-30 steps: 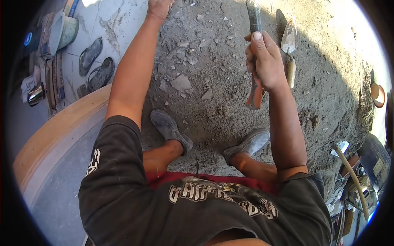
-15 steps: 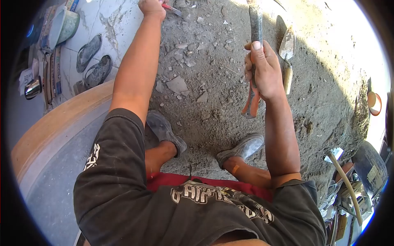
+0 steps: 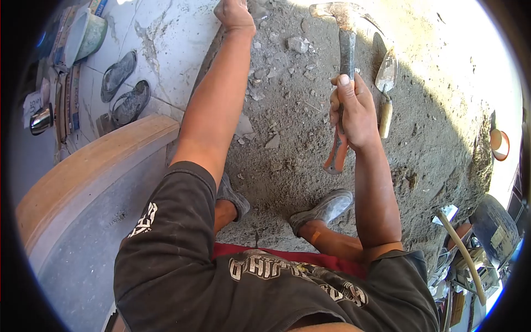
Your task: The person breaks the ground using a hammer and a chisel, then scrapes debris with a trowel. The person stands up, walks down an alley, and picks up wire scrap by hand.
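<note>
We see the right hand (image 3: 357, 113) clamped round the hammer (image 3: 347, 51), near the trowel (image 3: 386, 74); the left hand's (image 3: 236, 16) finger state we cannot tell.

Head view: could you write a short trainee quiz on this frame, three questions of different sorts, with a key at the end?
1. Multiple choice. What does the person's right hand grip?
a) a flat paintbrush
b) a rusty-headed hammer with a black and orange handle
c) a long-bladed saw

2. True or false. The grey, pointed metal trowel with a pale handle lies on the rough grey-brown soil.

3. Short answer. What footwear lies as a pair on the white, grey-veined tile floor?

Key: 1 b; 2 true; 3 dark, dusty open sandals
</note>
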The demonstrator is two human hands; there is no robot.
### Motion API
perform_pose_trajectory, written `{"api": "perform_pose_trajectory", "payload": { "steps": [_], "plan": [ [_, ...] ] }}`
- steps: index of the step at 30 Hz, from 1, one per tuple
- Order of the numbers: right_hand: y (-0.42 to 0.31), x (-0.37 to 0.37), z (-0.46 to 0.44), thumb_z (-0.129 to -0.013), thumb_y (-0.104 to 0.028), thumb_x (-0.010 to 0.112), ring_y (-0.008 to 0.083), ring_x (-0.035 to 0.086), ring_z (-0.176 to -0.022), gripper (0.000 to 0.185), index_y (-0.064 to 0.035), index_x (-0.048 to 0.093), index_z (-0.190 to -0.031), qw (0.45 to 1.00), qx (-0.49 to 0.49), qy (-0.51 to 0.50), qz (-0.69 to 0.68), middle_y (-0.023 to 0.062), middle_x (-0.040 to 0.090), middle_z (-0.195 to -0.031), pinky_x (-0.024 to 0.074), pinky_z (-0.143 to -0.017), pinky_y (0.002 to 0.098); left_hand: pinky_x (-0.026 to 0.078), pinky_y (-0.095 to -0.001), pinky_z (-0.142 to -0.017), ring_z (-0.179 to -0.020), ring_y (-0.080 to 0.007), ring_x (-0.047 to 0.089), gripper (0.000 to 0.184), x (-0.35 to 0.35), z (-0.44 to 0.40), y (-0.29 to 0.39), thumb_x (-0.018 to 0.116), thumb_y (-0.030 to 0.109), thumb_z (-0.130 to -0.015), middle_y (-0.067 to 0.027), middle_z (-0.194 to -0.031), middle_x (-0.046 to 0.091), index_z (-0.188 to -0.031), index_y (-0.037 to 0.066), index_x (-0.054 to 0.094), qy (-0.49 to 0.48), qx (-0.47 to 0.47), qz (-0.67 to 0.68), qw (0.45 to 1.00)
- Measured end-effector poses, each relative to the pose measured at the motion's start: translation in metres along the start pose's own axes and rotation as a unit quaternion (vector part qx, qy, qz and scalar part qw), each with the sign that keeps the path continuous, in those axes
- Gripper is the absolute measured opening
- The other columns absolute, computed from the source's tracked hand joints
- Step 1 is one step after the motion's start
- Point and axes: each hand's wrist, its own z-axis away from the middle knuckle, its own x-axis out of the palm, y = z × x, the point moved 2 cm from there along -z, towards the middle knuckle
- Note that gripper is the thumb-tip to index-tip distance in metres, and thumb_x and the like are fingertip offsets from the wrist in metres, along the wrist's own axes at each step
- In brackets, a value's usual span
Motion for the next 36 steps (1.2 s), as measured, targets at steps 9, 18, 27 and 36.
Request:
{"api": "perform_pose_trajectory", "payload": {
  "steps": [9, 18, 27, 36],
  "plan": [
    [0.009, -0.007, -0.012, -0.102, -0.047, 0.049, 0.0086, 0.048, -0.050, 0.045, -0.0023, 0.050, -0.108, 0.999, -0.034, -0.006, 0.016, 0.0008, 0.048, -0.068, 0.0406, -0.046, 0.0223, 0.039, -0.0362, -0.054, -0.055, -0.0166, 0.046, 0.037, -0.019, 0.026, -0.012, 0.061, 0.024, -0.088, -0.0039, -0.058, 0.049, -0.058, 0.004, 0.050, 0.012, 0.193, 0.301, 0.934],
    [0.012, -0.002, -0.018, -0.102, -0.046, 0.049, 0.0084, 0.048, -0.050, 0.044, -0.0024, 0.050, -0.109, 1.000, -0.011, -0.024, 0.011, 0.0006, 0.049, -0.069, 0.0400, -0.044, 0.0217, 0.045, -0.0436, -0.061, -0.061, -0.0320, 0.058, 0.031, 0.037, 0.055, 0.010, 0.066, 0.026, -0.083, -0.0158, -0.065, 0.056, -0.067, 0.001, 0.059, -0.013, 0.243, 0.202, 0.949],
    [0.015, 0.006, -0.022, -0.102, -0.044, 0.049, 0.0072, 0.047, -0.049, 0.042, -0.0027, 0.051, -0.109, 1.000, 0.000, -0.013, 0.009, -0.0005, 0.049, -0.069, 0.0393, -0.043, 0.0213, 0.047, -0.0453, -0.062, -0.062, -0.0367, 0.058, 0.027, -0.008, 0.072, -0.033, 0.067, 0.021, -0.081, -0.0151, -0.064, 0.056, -0.063, 0.004, 0.057, -0.082, 0.434, 0.030, 0.897],
    [0.016, 0.013, -0.013, -0.103, -0.042, 0.048, 0.0076, 0.047, -0.049, 0.038, -0.0047, 0.052, -0.108, 0.998, -0.020, -0.037, 0.038, -0.0003, 0.049, -0.068, 0.0382, -0.043, 0.0213, 0.051, -0.0439, -0.063, -0.064, -0.0350, 0.061, 0.024, -0.019, 0.139, 0.009, 0.066, 0.023, -0.077, -0.0122, -0.066, 0.060, -0.064, 0.006, 0.057, -0.119, 0.360, 0.070, 0.923]
  ]
}}
